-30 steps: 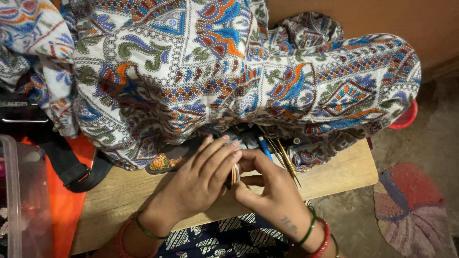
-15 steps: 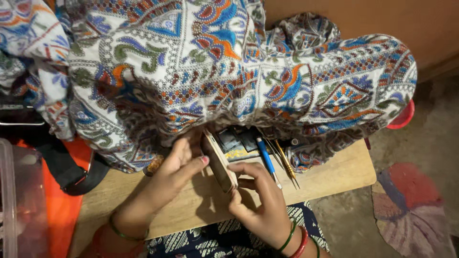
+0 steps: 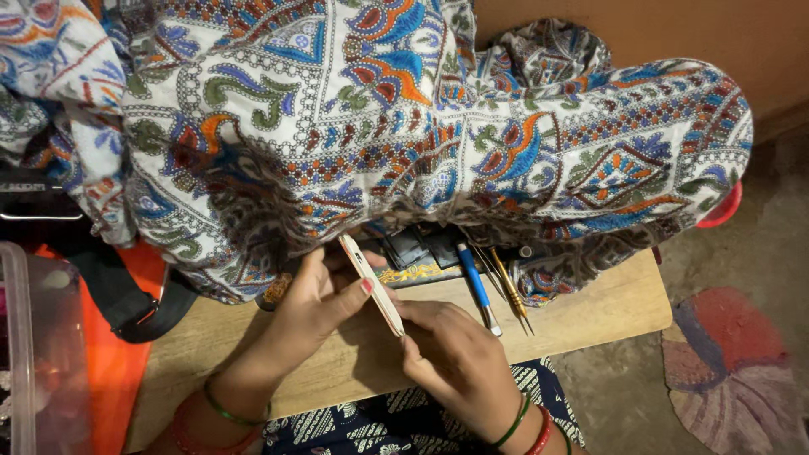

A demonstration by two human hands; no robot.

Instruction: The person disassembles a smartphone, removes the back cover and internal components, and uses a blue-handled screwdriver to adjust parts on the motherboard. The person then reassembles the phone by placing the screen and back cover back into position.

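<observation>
Over wooden board [image 3: 607,316] – left hand [image 3: 316,307], right hand [image 3: 451,358] both grip phone [image 3: 372,284] (edge-on)

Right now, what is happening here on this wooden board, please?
A person holds a thin, flat pink-edged slab, seemingly a phone, on edge between both hands over a light wooden board. The left hand grips its upper part with the thumb across it; the right hand supports the lower end. Beside them lie a blue-handled tool and gold-coloured metal tweezers, partly under a large patterned cloth that covers the back of the board.
</observation>
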